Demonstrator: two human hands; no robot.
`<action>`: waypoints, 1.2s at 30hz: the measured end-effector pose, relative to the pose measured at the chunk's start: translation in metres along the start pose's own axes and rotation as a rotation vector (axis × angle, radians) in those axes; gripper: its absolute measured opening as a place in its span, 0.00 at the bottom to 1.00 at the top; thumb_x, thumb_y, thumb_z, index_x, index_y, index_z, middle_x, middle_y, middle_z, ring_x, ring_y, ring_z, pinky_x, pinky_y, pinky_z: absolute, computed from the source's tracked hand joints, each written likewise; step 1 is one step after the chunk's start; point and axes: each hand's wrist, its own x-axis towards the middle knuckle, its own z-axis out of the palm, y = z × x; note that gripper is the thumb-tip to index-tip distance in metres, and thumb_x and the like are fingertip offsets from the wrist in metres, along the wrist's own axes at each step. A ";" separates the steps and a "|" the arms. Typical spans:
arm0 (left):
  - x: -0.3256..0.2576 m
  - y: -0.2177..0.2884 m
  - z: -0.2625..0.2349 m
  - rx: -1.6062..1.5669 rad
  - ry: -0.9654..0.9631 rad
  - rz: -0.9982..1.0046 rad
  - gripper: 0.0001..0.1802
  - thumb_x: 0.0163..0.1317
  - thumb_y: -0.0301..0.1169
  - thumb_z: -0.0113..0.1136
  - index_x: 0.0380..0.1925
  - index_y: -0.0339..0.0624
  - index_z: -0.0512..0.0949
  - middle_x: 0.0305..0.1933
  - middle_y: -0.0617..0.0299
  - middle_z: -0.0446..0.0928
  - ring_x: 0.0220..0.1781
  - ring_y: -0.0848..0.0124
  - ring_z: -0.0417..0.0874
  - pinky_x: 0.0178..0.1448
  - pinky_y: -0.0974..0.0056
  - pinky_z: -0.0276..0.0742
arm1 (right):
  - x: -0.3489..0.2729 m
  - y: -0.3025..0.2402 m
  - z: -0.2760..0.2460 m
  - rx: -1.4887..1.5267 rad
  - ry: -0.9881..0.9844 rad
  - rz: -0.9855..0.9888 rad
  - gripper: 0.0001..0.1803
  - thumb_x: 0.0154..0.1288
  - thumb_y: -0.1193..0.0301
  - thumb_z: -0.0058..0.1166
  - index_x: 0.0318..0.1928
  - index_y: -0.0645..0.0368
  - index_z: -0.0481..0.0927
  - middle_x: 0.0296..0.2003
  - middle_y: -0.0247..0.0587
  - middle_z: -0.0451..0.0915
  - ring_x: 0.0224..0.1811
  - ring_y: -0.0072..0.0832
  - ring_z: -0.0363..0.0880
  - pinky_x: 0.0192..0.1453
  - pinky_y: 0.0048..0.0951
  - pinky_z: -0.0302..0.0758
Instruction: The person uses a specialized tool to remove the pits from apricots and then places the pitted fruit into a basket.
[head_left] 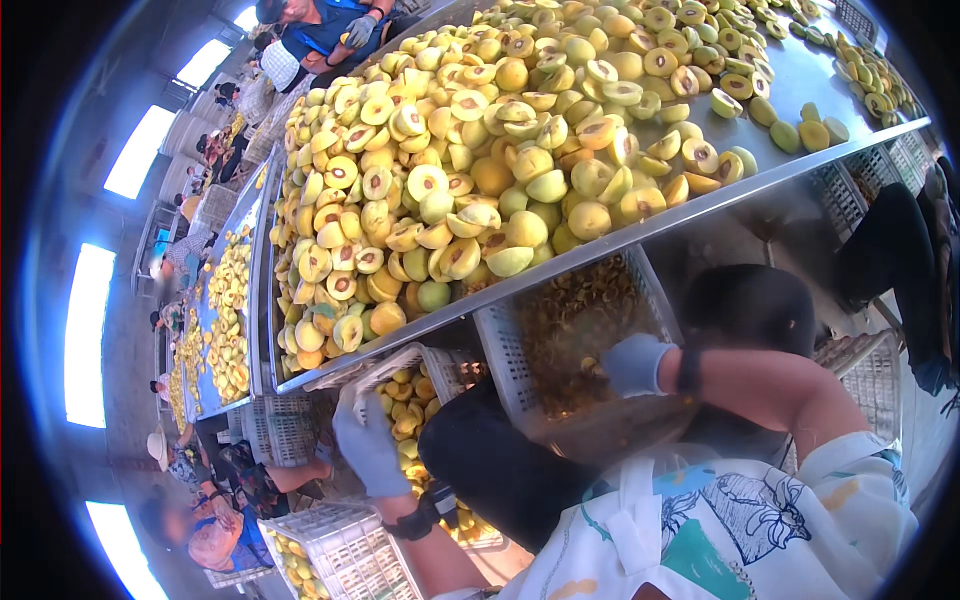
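Note:
Halved yellow-green stone fruits (430, 190), many with brown centres, lie heaped on a metal table (640, 235). My left hand (366, 445), in a pale blue-grey glove, is beside a white crate (405, 358) of fruit pieces (408, 405). Its fingers look stretched apart, with nothing visible in them. Over a second crate (510, 360), whose bottom is covered with brown bits that look like pits (590, 310), is my right hand (638, 365). That gloved hand is closed; a small brownish thing shows at its fingertips, too small to name.
The table's metal edge runs above both crates. At lower left stands another white crate (345, 555) with fruit. Across the table a gloved person (330, 40) works. More people are along a second fruit-covered table (225, 330) at left; dark-clothed legs (895, 260) show at right.

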 end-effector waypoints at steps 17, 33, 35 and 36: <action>0.042 0.154 0.122 -0.914 -0.373 -0.166 0.27 0.62 0.42 0.56 0.55 0.35 0.73 0.50 0.45 0.80 0.45 0.52 0.85 0.49 0.55 0.82 | -0.026 0.004 -0.074 0.325 0.312 -0.038 0.17 0.55 0.69 0.56 0.45 0.64 0.81 0.33 0.52 0.84 0.40 0.47 0.84 0.44 0.40 0.79; -0.004 0.131 0.117 -1.394 -0.438 -0.320 0.14 0.71 0.30 0.53 0.52 0.35 0.74 0.51 0.52 0.79 0.52 0.64 0.81 0.59 0.59 0.80 | -0.021 -0.031 -0.079 0.555 0.735 -0.221 0.17 0.60 0.64 0.60 0.45 0.59 0.75 0.32 0.51 0.80 0.37 0.51 0.81 0.41 0.43 0.78; -0.005 0.141 0.114 -1.160 -0.381 -0.182 0.15 0.64 0.23 0.60 0.50 0.35 0.74 0.50 0.54 0.79 0.50 0.64 0.82 0.60 0.61 0.78 | -0.012 -0.029 -0.076 0.514 0.797 -0.184 0.17 0.60 0.64 0.61 0.46 0.58 0.75 0.32 0.51 0.81 0.37 0.51 0.82 0.40 0.43 0.79; -0.005 0.148 0.109 -1.164 -0.385 -0.184 0.15 0.64 0.23 0.60 0.50 0.35 0.74 0.50 0.54 0.79 0.50 0.64 0.82 0.60 0.61 0.78 | -0.009 -0.029 -0.076 0.513 0.796 -0.179 0.17 0.60 0.64 0.61 0.46 0.58 0.75 0.32 0.51 0.81 0.37 0.51 0.82 0.40 0.43 0.79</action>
